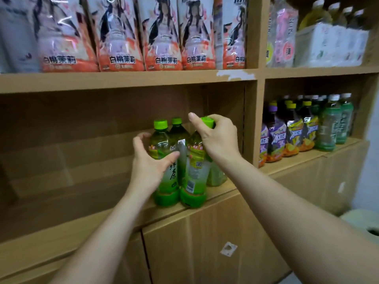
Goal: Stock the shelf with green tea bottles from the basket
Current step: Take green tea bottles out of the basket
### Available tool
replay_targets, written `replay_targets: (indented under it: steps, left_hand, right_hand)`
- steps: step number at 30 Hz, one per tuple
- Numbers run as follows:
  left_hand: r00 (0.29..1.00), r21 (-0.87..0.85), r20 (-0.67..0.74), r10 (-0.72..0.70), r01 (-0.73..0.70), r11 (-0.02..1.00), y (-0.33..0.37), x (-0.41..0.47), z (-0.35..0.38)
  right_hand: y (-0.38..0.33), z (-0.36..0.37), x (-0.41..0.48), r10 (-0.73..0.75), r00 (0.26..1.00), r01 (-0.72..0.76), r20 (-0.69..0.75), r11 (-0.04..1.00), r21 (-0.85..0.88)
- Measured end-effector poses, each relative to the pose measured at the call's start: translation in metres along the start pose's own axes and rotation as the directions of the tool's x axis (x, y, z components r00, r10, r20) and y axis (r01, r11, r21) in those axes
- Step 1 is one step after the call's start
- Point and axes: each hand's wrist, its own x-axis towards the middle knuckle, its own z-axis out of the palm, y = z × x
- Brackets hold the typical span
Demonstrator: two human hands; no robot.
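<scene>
Several green tea bottles with bright green caps stand in a cluster at the right end of the middle shelf (86, 203). My left hand (149, 160) wraps around the body of the front left bottle (162, 144). My right hand (217, 136) grips the cap and neck of the front right bottle (194, 173). Both bottles stand upright with their bases on the shelf board. A third bottle (178, 130) stands behind them, and another shows partly behind my right wrist. The basket is out of view.
White-peach jasmine drink packs (121, 37) fill the shelf above. Right of the wooden divider (255, 119) stand purple, yellow and pale green bottles (295, 132). The left stretch of the middle shelf holds nothing. Cupboard doors (205, 242) lie below.
</scene>
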Motion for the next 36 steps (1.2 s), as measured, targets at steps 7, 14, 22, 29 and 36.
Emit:
replay_targets:
  steps: [7, 14, 22, 29, 36]
  left_hand:
    - [0.985, 0.269, 0.172, -0.006, -0.041, 0.962, -0.021, -0.005, -0.014]
    - [0.998, 0.501, 0.033, -0.061, 0.036, 0.865, -0.029, 0.003, -0.010]
    - [0.994, 0.435, -0.075, -0.084, 0.108, 0.894, -0.026, -0.006, -0.013]
    - [0.945, -0.131, 0.178, 0.275, -0.254, 0.958, 0.041, -0.093, 0.024]
    - [0.781, -0.358, 0.565, 0.266, -0.058, 0.932, 0.080, -0.160, 0.146]
  right_hand:
    - [0.038, 0.017, -0.044, 0.169, 0.858, -0.141, 0.484, 0.986, -0.095]
    - [0.055, 0.054, -0.064, 0.179, 0.938, -0.081, 0.298, 0.947, -0.312]
    - [0.042, 0.037, -0.075, 0.187, 0.909, -0.037, 0.374, 0.926, -0.375]
    - [0.037, -0.114, -0.077, 0.105, 0.923, 0.012, 0.371, 0.954, -0.300]
    - [0.056, -0.270, -0.121, 0.349, 0.841, -0.202, 0.414, 0.911, -0.358]
